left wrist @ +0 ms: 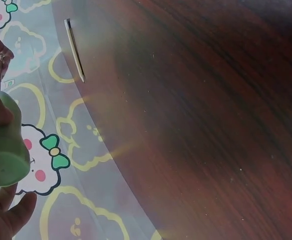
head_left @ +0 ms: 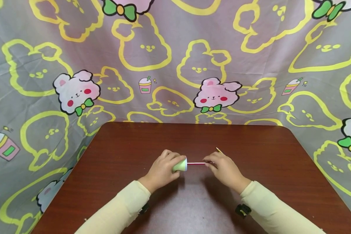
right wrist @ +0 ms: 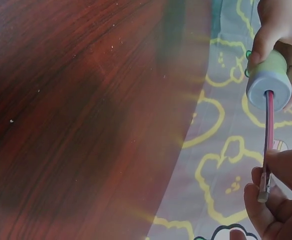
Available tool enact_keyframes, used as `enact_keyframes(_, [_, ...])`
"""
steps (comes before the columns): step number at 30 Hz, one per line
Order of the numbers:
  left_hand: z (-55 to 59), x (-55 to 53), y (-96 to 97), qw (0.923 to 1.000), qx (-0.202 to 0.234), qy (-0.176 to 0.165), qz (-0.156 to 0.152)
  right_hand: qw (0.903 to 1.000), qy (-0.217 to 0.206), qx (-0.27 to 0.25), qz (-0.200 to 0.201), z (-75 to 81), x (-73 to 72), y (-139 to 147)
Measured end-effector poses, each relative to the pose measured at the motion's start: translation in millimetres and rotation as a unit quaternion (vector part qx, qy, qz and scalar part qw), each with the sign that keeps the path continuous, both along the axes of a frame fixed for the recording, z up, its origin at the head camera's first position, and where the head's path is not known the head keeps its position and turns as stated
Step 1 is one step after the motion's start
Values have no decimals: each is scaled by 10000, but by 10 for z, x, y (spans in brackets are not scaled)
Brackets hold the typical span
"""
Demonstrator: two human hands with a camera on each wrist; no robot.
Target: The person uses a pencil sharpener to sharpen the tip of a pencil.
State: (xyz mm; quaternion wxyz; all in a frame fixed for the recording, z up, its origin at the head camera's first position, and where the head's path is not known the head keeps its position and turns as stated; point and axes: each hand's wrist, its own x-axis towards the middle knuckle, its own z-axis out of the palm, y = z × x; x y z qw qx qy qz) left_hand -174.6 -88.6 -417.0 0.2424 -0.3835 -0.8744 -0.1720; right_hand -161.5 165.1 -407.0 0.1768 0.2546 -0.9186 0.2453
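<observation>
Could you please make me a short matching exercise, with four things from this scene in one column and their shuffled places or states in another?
Things:
1. left hand
2. right hand
3. striped pencil
4. loose pencil

Places or states:
A. lies on the reddish-brown table
B. grips the green rounded object
C. has one end in the hole of the green rounded object
D. holds the striped pencil near its outer end

Right pairs: 1-B, 2-D, 3-C, 4-A
</observation>
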Motion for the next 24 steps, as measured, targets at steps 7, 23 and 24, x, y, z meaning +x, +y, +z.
enact_keyframes(7, [-3,1,-27,10000,33,-42,48,9996,293,-14,63,-17,-11,30])
enact_keyframes(23, [17,-10,-96,9991,18,-390,169,9792,1958,22,527,-132,-43,106])
enact_keyframes(24, [21,-7,-93,9991,24,-395,155,9790,1960,12,559,-132,-45,106])
